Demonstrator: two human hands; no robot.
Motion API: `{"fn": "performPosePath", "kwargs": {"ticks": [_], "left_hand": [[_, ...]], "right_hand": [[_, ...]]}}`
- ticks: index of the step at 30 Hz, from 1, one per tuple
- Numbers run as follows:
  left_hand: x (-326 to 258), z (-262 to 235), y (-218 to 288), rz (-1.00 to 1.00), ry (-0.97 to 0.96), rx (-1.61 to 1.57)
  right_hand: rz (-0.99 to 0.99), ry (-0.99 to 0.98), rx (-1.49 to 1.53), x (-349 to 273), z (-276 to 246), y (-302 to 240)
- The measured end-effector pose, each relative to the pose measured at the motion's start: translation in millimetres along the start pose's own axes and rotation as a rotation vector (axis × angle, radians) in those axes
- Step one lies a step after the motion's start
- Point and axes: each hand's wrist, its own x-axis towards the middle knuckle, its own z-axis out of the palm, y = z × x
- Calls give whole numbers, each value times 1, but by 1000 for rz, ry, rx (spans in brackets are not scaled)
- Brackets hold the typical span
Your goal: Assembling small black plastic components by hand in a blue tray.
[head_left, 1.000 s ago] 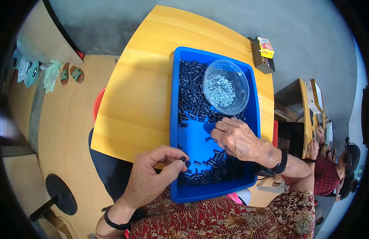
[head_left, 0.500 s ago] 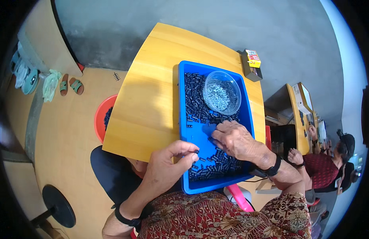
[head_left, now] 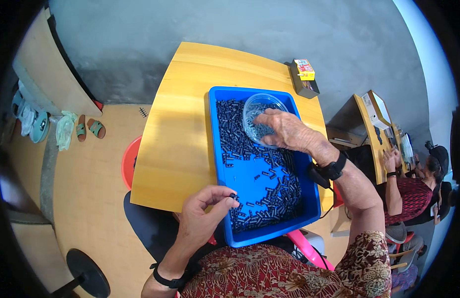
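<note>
Left hand (head_left: 202, 213): we record it at the near left corner of the blue tray (head_left: 216, 144), thumb and forefinger pressed together on one small black cylindrical part (head_left: 233, 196), the other fingers curled loosely beneath. We cannot tell which way that part's long axis runs; it is too small. Right hand (head_left: 289, 131): we note it reaching to the far end of the tray, fingers bent down and loosely gathered over the clear plastic bowl (head_left: 255, 111), which sits inside the tray and holds small grey metal pieces (head_left: 260, 131); whether the fingertips pinch one of them we cannot tell. Loose black parts (head_left: 277, 198): heaped along the near and right side of the tray and in a band along its far left, with bare blue floor between. Key relation: the bowl lies up and to the right of the left hand, well apart, across the length of the tray, and the right hand is much the nearer to it. Also listed: yellow wooden table (head_left: 185, 114) bearing the tray, a dark box with a yellow packet on top (head_left: 304, 78) at its far corner, a red stool (head_left: 128, 161) below the left edge, and another person (head_left: 413, 186) seated at a desk to the right.
</note>
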Motion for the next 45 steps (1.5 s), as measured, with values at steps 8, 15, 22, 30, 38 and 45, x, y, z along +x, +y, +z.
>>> {"fn": "performPosePath", "kwargs": {"ticks": [8,15,22,30,38,45], "left_hand": [[-6,7,5,-15,67,6],[-8,12,8,-13,93,78],[-11,13,8,-15,116,-53],[-12,14,9,-12,128,-10],[-13,14,7,-15,138,-48],[-14,14,6,-1,120,-107]], "right_hand": [[-72,73,89,14,26,13],[-96,226,171,11,21,26],[-122,215,436,-17,-22,-31],[-289,154,390,-32,-11,-55],[-182,311,349,-25,-25,-34],[-69,357,180,-12,-19,4]]}}
